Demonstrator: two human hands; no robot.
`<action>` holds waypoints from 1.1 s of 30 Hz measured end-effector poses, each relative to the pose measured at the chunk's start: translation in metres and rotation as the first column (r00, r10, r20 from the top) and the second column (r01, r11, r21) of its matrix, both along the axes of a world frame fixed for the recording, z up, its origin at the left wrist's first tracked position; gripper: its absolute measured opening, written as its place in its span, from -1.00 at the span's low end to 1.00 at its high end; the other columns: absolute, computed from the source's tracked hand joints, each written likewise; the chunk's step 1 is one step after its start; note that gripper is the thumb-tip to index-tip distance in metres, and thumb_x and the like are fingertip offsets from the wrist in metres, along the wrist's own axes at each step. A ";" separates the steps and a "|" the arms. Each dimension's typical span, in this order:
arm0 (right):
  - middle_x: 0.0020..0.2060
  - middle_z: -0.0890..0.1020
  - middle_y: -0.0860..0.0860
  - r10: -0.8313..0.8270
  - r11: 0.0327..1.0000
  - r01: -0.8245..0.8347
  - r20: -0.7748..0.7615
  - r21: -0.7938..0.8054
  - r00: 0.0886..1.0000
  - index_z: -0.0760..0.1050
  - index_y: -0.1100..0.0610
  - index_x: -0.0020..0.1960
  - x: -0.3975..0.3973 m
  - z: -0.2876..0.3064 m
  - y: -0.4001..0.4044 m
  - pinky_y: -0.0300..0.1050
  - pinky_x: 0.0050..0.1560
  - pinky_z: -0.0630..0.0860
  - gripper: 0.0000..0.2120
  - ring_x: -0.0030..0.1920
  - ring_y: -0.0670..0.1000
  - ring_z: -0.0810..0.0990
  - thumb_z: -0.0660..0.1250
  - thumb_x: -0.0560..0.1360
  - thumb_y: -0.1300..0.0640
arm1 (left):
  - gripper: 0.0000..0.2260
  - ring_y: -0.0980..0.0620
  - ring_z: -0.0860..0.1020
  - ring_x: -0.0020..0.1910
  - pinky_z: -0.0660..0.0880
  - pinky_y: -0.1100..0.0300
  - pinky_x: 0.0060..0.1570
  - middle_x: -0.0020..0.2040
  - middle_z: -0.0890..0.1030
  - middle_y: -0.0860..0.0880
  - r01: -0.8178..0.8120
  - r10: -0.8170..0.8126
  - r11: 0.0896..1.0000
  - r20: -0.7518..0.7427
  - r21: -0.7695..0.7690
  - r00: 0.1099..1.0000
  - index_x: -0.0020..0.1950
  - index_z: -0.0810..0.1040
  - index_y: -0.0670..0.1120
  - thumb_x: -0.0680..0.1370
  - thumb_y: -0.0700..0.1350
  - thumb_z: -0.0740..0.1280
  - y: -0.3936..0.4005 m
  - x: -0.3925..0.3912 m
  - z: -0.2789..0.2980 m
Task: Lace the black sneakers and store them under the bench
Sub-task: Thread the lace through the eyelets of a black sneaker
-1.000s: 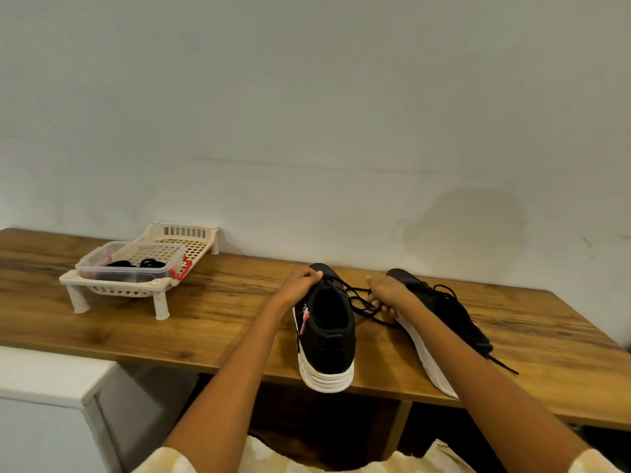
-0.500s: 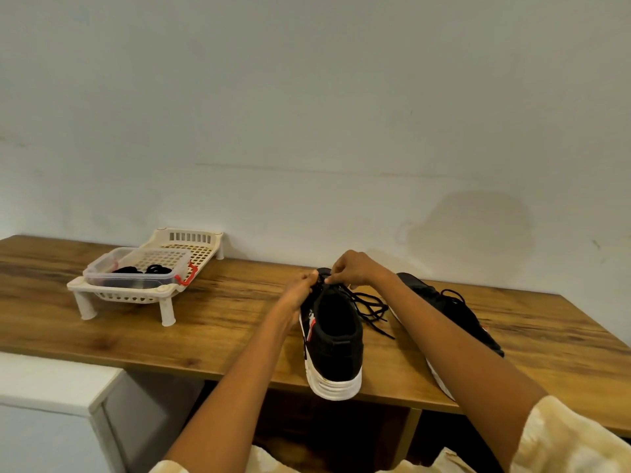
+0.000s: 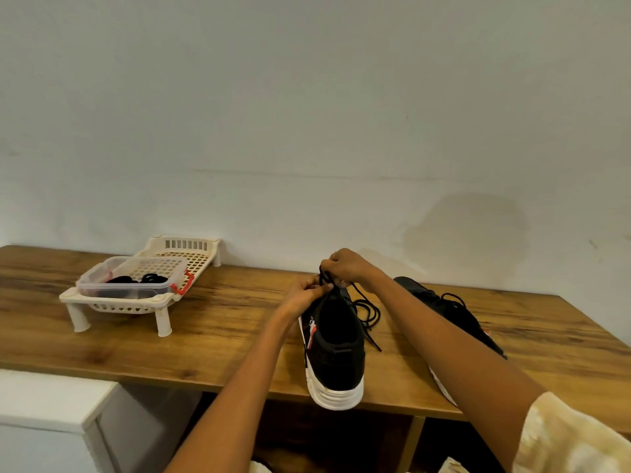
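Bare wood is lying open across the worktop between the white rack and the near sneaker, giving a wide lane from the front edge to the wall. The rack, carrying a clear box, is blocking the back left part. Both hands, left hand and right hand, are crowding the sneaker's far end, with loose laces trailing beside it. The second sneaker is sitting right of them, half hidden by the right forearm. Further right, bare wood is stretching to the worktop's end.

Pale wall w/ stain; white cabinet lower left.
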State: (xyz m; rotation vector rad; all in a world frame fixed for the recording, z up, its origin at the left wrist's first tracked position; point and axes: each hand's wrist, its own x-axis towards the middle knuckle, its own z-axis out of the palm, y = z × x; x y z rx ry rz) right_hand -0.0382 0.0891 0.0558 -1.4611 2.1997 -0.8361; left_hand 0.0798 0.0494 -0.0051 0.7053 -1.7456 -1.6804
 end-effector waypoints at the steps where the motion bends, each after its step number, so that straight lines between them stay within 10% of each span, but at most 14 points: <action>1: -0.47 0.38 0.09 -0.008 1.000 0.009 0.044 -0.012 0.999 0.31 0.16 -0.37 -0.002 -0.004 0.001 -0.10 -0.30 0.31 -0.71 -0.42 0.06 0.34 0.22 0.51 0.16 | -0.96 0.03 0.59 -0.18 0.53 0.35 -0.22 -0.18 0.62 -0.08 0.010 -0.010 1.000 -0.013 0.008 1.000 -0.09 0.57 -0.14 0.54 -0.19 0.34 0.000 -0.001 -0.001; 10: -0.14 0.53 0.05 -0.008 0.986 0.048 0.250 -0.157 0.968 0.39 0.16 0.20 -0.019 -0.002 0.020 -0.19 -0.23 0.51 -0.76 -0.19 0.00 0.53 0.25 0.54 0.17 | -0.92 0.08 0.56 -0.27 0.52 0.23 -0.17 -0.29 0.61 -0.02 -0.225 0.225 0.974 -0.101 0.010 0.969 -0.14 0.61 -0.13 0.52 -0.14 0.38 0.002 -0.018 0.008; 15: -0.20 0.48 -0.03 0.033 0.959 -0.060 -0.101 -0.277 0.994 0.43 0.11 -0.01 -0.031 -0.025 0.040 -0.19 -0.19 0.36 -0.90 -0.23 -0.07 0.44 0.30 0.49 0.23 | -0.88 0.06 0.50 -0.32 0.47 0.26 -0.26 -0.30 0.55 -0.04 -0.233 0.246 0.968 -0.161 0.096 0.956 -0.13 0.57 -0.14 0.53 -0.10 0.37 -0.001 -0.015 0.006; 27: -0.41 0.54 -0.07 0.026 0.993 -0.057 -0.284 -0.101 0.958 0.61 0.08 -0.25 -0.007 -0.016 0.020 -0.20 -0.36 0.34 -0.83 -0.37 -0.09 0.45 0.39 0.43 0.00 | -0.92 0.00 0.59 -0.23 0.56 0.19 -0.19 -0.19 0.63 -0.11 -0.150 0.180 0.977 -0.214 0.151 0.960 -0.06 0.57 -0.13 0.52 -0.12 0.38 -0.003 -0.010 0.003; 33: -0.25 0.67 0.06 -0.016 0.975 0.003 -0.055 -0.222 0.998 0.65 0.22 -0.20 0.004 0.038 0.003 -0.10 -0.24 0.44 -0.77 -0.27 -0.01 0.53 0.40 0.42 0.04 | -0.72 -0.01 0.61 -0.11 0.52 0.25 -0.20 -0.08 0.63 -0.10 -0.104 0.129 0.981 -0.151 0.165 0.980 0.14 0.50 -0.14 0.50 -0.03 0.38 -0.008 0.001 -0.001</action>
